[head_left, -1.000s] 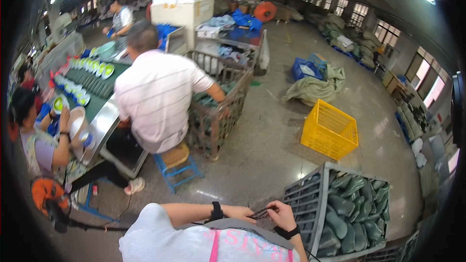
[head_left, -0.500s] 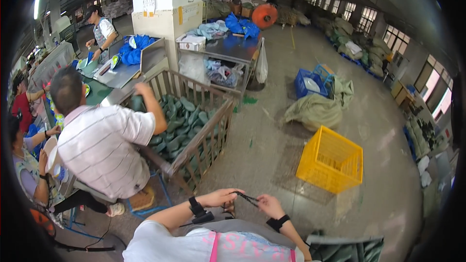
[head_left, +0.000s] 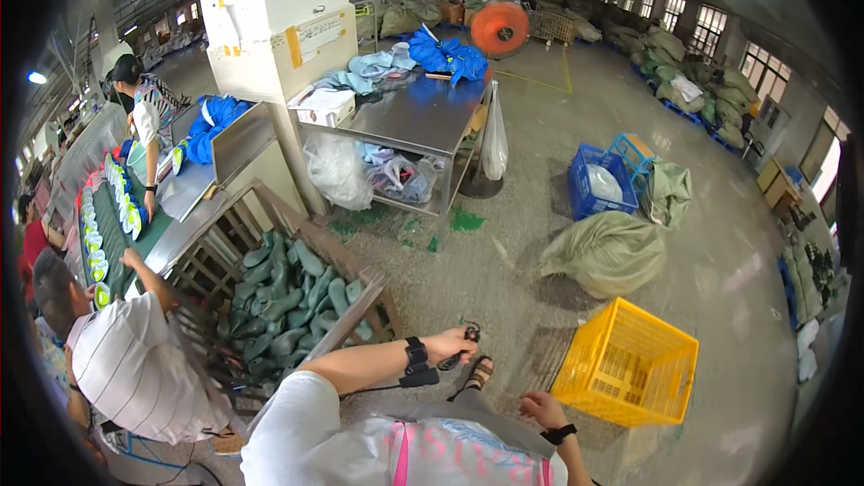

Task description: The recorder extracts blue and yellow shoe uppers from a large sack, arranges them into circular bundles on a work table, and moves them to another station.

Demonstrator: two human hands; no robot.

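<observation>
My left hand (head_left: 447, 343) reaches forward over the concrete floor, a black band on its wrist. It is closed on a small black tool with loop handles (head_left: 465, 339), likely scissors. My right hand (head_left: 538, 409) hangs lower at my side, also with a black wristband. Its fingers are loosely apart and I see nothing in it. My sandalled foot (head_left: 478, 372) shows between the two hands. A yellow plastic crate (head_left: 630, 369) stands just right of my right hand.
A wooden slatted crate (head_left: 355, 310) full of dark green shoe soles stands to my left. A seated person in a striped shirt (head_left: 135, 369) works beside it at a conveyor (head_left: 112, 234). Farther off are a steel table (head_left: 423, 117), a blue crate (head_left: 596, 182) and a green sack (head_left: 612, 252).
My view has swung left and forward past the wooden crate. The thin dark tool held between both hands is now in my left hand alone. My right hand has dropped to my side.
</observation>
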